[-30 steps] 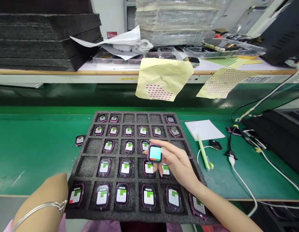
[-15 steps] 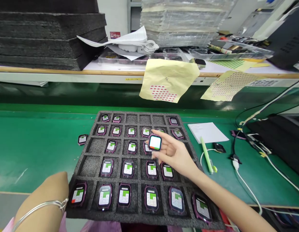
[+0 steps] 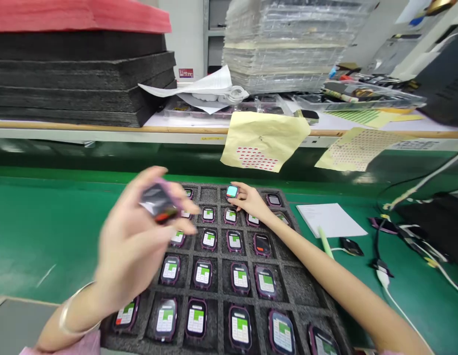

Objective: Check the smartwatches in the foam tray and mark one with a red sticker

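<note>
My left hand (image 3: pixel 136 241) is raised over the left side of the foam tray (image 3: pixel 219 249). Its fingers are closed round a purple smartwatch (image 3: pixel 160 201) with a dark screen and a red patch, smeared by motion. At the back row, my right hand (image 3: pixel 251 199) pinches a second smartwatch (image 3: pixel 232 192) whose screen glows pale blue, at a back-row compartment; whether it touches the foam I cannot tell. Several purple watches with white and green screens, such as the watch (image 3: pixel 239 328) near the front, lie in the compartments. My left hand hides part of the tray's left side.
Right of the tray lie a white paper pad (image 3: pixel 330 220), a green pen (image 3: pixel 325 241) and cables (image 3: pixel 402 305). Black foam stacks (image 3: pixel 66 93) and clear plastic trays (image 3: pixel 284 49) fill the shelf behind. A yellow sheet (image 3: pixel 265 140) hangs from its edge.
My left hand has risen from the lower left and now holds a watch over the tray. My right hand has carried its lit watch away from me to the back row. The view has tilted up.
</note>
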A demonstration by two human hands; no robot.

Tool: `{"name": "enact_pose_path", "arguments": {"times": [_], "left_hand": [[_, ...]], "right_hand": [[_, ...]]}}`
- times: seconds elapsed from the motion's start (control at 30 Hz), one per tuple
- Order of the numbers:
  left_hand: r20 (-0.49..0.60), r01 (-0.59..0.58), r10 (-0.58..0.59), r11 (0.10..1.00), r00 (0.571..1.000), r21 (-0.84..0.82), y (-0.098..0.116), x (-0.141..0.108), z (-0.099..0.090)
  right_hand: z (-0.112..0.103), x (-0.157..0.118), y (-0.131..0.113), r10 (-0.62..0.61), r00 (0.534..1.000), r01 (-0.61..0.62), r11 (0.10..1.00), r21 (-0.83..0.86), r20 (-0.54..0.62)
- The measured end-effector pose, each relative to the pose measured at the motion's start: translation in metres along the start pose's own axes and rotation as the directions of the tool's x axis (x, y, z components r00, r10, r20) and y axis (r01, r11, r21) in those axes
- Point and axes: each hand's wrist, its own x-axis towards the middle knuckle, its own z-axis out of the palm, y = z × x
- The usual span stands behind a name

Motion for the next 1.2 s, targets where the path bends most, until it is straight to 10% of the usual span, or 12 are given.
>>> {"name": "enact_pose_path", "arguments": {"times": [0.27, 1.2], "left_hand": [[0.194, 0.236, -0.237, 0.971, 0.952, 0.030, -0.053, 0.010, 0.010], [0.290, 0.197, -0.182, 0.980, 0.940, -0.023, -0.065, 0.004, 0.004]], "right_hand": [[-0.006, 0.002, 0.008, 0.001, 1.000, 0.000, 0.999, -0.035, 0.025], [-0.005, -0.003, 0.010, -0.053, 0.998, 0.054, 0.998, -0.039, 0.013]]}}
